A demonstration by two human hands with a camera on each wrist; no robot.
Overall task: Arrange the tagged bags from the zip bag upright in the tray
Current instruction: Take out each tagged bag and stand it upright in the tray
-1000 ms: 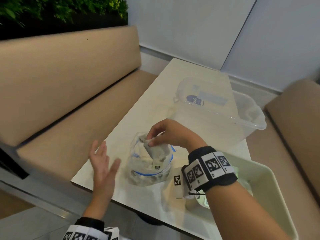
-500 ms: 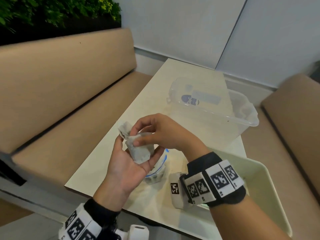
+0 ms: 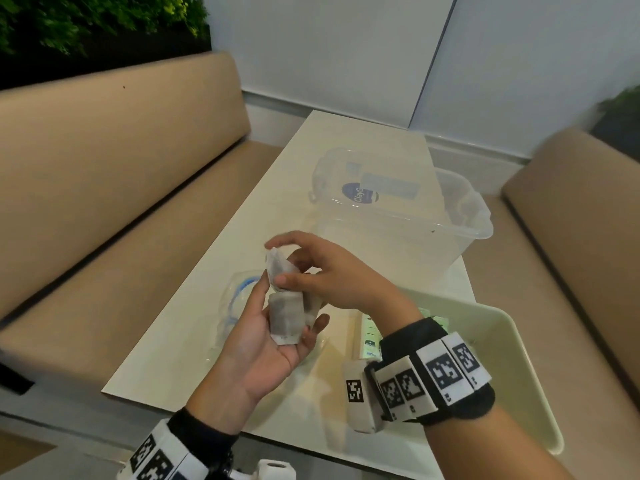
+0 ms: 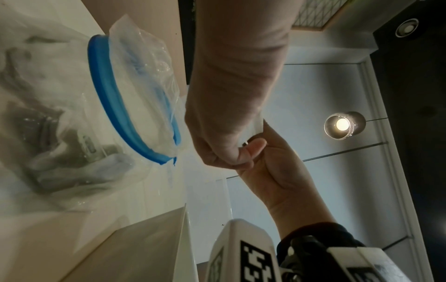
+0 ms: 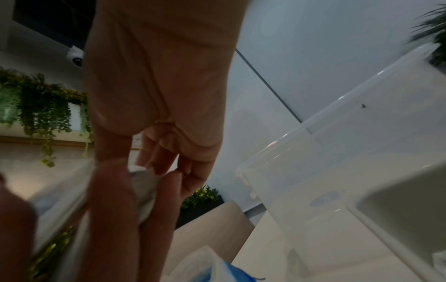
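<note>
Over the table's near half, my left hand [image 3: 292, 303] lies palm up, its fingers curled round a clump of grey tagged bags [image 3: 285, 318]. My right hand [image 3: 277, 261] reaches in from the right and pinches the top bag [image 3: 281, 271] of that clump between thumb and fingers. The clear zip bag [image 3: 239, 303] with the blue zip lies on the table under my hands, its mouth open. In the left wrist view the zip bag [image 4: 72, 124] holds several more bags. The pale green tray [image 3: 519, 358] stands at the near right, partly hidden by my right forearm.
A clear plastic tub [image 3: 450, 220] stands on the table beyond my hands. Green-and-white tags [image 3: 369, 336] show at the tray's left end. Tan benches [image 3: 104, 202] flank the cream table [image 3: 194, 358], whose near edge runs just below my left wrist.
My right hand has come out of the zip bag with the tagged bags and laid them in my left palm, which rose to meet them. It now pinches the top bag.
</note>
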